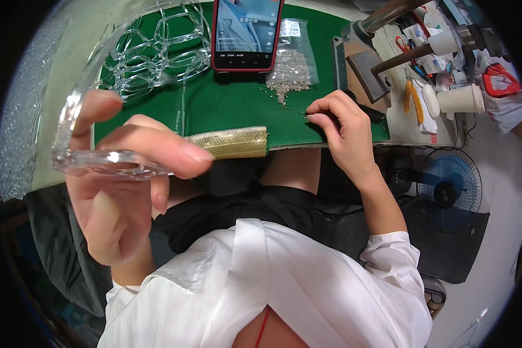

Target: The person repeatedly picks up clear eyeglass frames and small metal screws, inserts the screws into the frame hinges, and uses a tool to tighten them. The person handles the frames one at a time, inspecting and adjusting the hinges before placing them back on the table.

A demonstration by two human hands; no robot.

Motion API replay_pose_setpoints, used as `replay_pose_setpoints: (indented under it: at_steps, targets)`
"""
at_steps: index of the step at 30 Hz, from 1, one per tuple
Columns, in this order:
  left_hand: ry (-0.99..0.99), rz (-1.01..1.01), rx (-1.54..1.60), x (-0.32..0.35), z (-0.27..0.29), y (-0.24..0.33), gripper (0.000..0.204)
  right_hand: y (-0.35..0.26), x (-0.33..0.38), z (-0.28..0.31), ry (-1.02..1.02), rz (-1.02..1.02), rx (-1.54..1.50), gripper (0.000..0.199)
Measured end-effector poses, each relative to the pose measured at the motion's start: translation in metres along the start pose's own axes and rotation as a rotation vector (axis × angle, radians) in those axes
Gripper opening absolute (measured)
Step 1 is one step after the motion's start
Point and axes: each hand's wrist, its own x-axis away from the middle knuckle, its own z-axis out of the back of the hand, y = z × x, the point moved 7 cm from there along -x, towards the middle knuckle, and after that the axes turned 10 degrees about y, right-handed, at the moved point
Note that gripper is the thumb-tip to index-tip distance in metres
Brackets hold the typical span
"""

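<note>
Close to the camera, my left hand (119, 191) is raised with its fingers curled through a clear plastic frame piece (107, 158), whose bent edge runs up past the fingertips. Over the green mat, my right hand (345, 124) has its thumb and forefinger pinched together; whatever is between them is too small to make out. Beside those fingertips, tiny metallic bits (282, 93) spill from a clear plastic bag (298, 49). A gold mesh-patterned roll (232, 142) lies along the mat's front edge, partly hidden by my left hand.
A lit phone in a red case (243, 35) stands at the back of the green mat (226, 104). Several clear plastic frames (151, 52) sit left of it. To the right are a metal hand press (368, 75), a white cup (461, 100) and a blue fan (446, 185).
</note>
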Motion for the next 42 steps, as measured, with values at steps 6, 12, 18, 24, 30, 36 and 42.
replay_pose_setpoints:
  at_steps: [6,12,18,24,30,36,42]
  targets:
    - [-0.013,0.086,0.059,-0.004,-0.008,-0.013,0.103,-0.003,-0.004,-0.009,-0.029,-0.004,0.117,0.011]
    - [0.055,0.140,0.021,-0.002,-0.010,-0.017,0.101,-0.001,-0.002,-0.002,-0.048,0.004,0.027,0.005]
    - [0.147,0.048,-0.161,0.000,-0.007,-0.023,0.094,0.000,-0.004,-0.006,-0.091,-0.046,-0.013,0.011]
    - [0.245,0.018,-0.123,0.002,-0.003,-0.019,0.095,-0.001,-0.005,-0.009,-0.100,0.010,0.069,0.010]
    - [0.182,0.040,-0.157,0.002,-0.004,-0.013,0.100,-0.010,-0.005,-0.013,-0.111,0.117,0.196,0.012]
    - [0.255,0.009,-0.255,0.005,-0.006,-0.008,0.102,-0.018,0.000,-0.018,-0.059,0.183,0.362,0.014]
    - [0.228,0.043,-0.259,0.005,-0.014,-0.011,0.103,-0.016,0.000,-0.017,-0.102,0.153,0.390,0.012]
